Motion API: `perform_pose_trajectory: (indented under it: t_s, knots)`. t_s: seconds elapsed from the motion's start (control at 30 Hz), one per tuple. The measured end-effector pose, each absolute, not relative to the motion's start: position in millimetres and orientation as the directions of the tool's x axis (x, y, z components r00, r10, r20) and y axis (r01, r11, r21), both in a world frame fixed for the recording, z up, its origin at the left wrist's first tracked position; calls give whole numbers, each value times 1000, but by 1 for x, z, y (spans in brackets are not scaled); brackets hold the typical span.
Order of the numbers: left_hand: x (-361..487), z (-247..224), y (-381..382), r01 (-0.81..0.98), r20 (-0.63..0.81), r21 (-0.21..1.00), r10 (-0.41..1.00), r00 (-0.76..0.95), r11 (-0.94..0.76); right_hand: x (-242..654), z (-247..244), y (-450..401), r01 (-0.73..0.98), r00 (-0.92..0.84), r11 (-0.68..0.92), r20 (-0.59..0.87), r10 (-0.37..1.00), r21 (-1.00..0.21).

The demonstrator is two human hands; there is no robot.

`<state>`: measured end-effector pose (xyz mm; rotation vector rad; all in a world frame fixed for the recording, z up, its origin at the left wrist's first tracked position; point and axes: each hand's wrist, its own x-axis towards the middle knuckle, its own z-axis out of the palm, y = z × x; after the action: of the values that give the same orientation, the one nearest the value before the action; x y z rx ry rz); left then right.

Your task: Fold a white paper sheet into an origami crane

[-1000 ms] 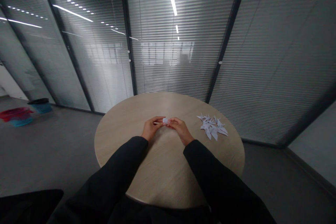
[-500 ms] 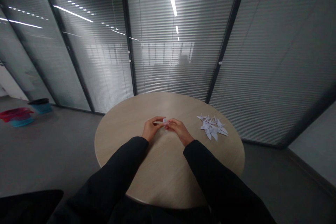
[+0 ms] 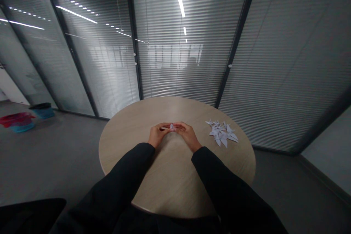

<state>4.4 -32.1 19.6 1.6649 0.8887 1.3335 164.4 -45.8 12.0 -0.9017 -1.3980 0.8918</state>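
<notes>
My left hand [image 3: 158, 134] and my right hand [image 3: 186, 133] meet above the middle of the round wooden table [image 3: 175, 175]. Between their fingertips both hands pinch a small piece of folded white paper [image 3: 172, 127], mostly hidden by my fingers. A thin paper point sticks out toward my left hand. To the right of my right hand, apart from it, lies a loose pile of white origami paper cranes [image 3: 221, 132].
Glass partitions with slatted blinds curve behind the table. On the grey floor at far left stand a red and blue tub [image 3: 18, 121] and a blue bin with a black top [image 3: 41, 110]. A dark object [image 3: 27, 215] sits at bottom left.
My hands have drawn closer together around the folded paper, which now shows less between my fingers. The pile of cranes has not moved.
</notes>
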Motion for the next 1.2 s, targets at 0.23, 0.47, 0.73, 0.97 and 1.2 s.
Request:
perform_pose_trajectory:
  t_s: [0.23,0.47,0.73,0.97,1.2]
  knots:
    - [4,21,-34,69,417,898,891,177,-434,164,11,-45,46,43,446,448,893,-894]
    - [4,21,-34,75,426,892,885,186,-445,164,12,-46,78,80,442,447,891,-894]
    - [5,22,-34,68,452,882,877,164,-467,165,14,-46,1,57,391,390,919,-921]
    - [5,22,-35,102,452,877,877,161,-470,163,14,-48,48,28,410,412,911,-911]
    - [4,22,-31,111,464,872,878,120,-477,162,13,-51,34,-74,431,428,901,-902]
